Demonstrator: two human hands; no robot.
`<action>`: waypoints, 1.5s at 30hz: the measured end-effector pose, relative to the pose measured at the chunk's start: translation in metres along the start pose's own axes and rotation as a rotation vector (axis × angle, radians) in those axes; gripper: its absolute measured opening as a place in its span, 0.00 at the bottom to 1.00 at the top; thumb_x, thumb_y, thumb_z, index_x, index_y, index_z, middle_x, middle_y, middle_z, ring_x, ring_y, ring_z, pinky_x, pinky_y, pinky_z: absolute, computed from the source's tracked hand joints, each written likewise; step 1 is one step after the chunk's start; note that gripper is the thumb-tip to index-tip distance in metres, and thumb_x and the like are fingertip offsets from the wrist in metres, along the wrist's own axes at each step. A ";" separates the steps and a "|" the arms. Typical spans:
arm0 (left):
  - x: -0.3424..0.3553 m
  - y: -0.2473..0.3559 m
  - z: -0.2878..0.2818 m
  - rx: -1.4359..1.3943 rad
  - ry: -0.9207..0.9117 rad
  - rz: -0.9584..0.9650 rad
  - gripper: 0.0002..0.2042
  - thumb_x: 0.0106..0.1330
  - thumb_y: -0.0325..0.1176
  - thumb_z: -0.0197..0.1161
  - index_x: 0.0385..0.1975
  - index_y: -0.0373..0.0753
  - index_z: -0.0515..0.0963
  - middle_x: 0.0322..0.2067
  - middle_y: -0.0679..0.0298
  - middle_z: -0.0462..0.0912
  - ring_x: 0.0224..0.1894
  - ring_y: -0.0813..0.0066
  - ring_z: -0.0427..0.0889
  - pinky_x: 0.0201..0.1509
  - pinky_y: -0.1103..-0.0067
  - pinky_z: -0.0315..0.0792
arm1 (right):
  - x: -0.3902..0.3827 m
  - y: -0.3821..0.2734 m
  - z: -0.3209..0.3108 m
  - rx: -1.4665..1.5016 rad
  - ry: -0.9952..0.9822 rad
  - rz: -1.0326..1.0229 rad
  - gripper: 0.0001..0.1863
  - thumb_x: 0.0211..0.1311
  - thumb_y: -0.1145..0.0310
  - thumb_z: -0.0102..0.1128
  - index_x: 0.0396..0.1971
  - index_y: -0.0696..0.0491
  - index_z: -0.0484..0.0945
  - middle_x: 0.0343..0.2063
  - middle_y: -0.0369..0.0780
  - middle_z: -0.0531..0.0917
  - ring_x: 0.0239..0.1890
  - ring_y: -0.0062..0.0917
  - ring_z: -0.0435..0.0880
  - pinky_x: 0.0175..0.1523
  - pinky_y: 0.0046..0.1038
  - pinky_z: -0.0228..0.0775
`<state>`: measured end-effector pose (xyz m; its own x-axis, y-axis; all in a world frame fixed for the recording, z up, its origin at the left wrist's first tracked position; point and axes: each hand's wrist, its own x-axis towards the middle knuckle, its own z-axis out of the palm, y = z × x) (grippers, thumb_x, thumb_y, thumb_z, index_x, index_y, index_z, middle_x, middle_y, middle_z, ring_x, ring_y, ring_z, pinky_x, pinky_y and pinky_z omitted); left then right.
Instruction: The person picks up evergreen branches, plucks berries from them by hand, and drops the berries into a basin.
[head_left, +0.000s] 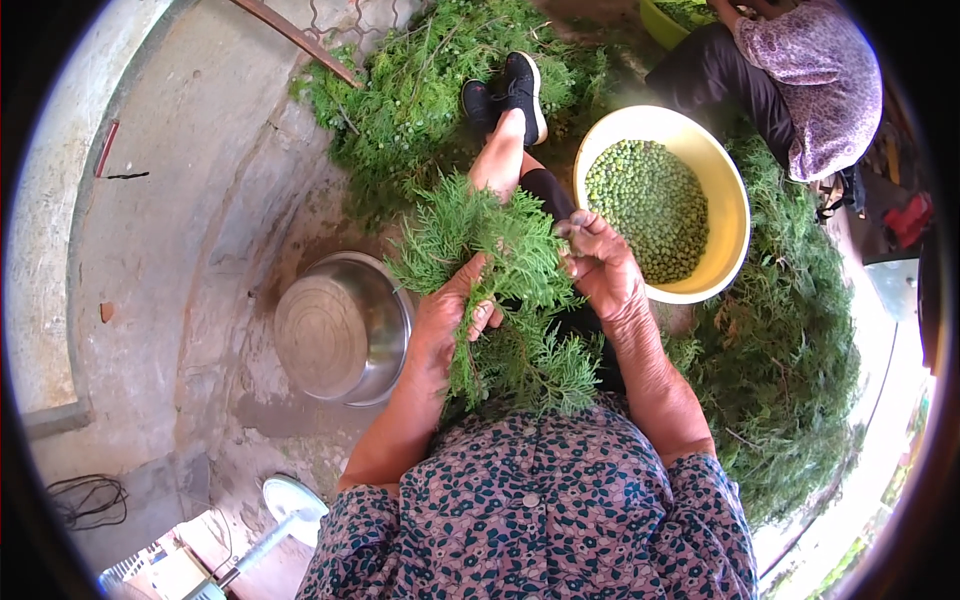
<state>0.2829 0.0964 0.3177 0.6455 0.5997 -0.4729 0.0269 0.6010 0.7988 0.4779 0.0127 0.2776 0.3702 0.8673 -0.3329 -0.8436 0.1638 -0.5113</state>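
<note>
A leafy green cypress branch [535,250] lies over my lap, its feathery sprays spread between my hands. My left hand [452,312] is closed around its stems on the left side. At the right edge of the foliage is my right hand [608,268], its fingers curled and drawn together; whatever they pinch is too small to make out. Just beyond that hand stands a wide yellow basin [730,225]. Many small round green cones [650,200] fill the bottom of it.
Cut branches heap up around my shoes [522,95] and along the right [785,370]. A metal pot [325,325] sits tilted on the left. Another person [810,75] crouches at upper right beside a green basin [663,25]. A fan [290,505] stands lower left, near coiled cable [88,500].
</note>
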 end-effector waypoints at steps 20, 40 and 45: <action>0.000 0.001 0.012 -0.589 -0.028 -0.002 0.07 0.70 0.34 0.44 0.35 0.43 0.70 0.15 0.75 0.64 0.15 0.88 0.62 0.32 0.86 0.65 | -0.022 0.019 0.047 -1.070 -0.130 -0.688 0.14 0.43 0.80 0.66 0.34 0.60 0.80 0.23 0.37 0.78 0.28 0.21 0.75 0.35 0.20 0.68; -0.013 -0.006 0.009 -0.600 -0.115 0.085 0.12 0.67 0.44 0.49 0.39 0.42 0.69 0.19 0.76 0.63 0.19 0.89 0.59 0.32 0.86 0.61 | -0.010 -0.010 0.047 -0.167 0.136 -0.189 0.05 0.59 0.69 0.57 0.32 0.54 0.74 0.21 0.35 0.76 0.17 0.16 0.70 0.20 0.16 0.60; -0.003 -0.009 -0.005 -0.637 -0.121 -0.050 0.16 0.65 0.50 0.50 0.45 0.46 0.67 0.24 0.76 0.63 0.22 0.88 0.60 0.29 0.87 0.62 | -0.007 0.003 0.021 -0.036 -0.154 -0.010 0.07 0.56 0.67 0.60 0.29 0.54 0.76 0.22 0.35 0.78 0.19 0.18 0.73 0.19 0.18 0.60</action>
<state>0.2769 0.0924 0.3101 0.7373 0.5220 -0.4288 -0.3753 0.8443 0.3825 0.4650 0.0174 0.2950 0.3123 0.9278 -0.2040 -0.8247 0.1582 -0.5430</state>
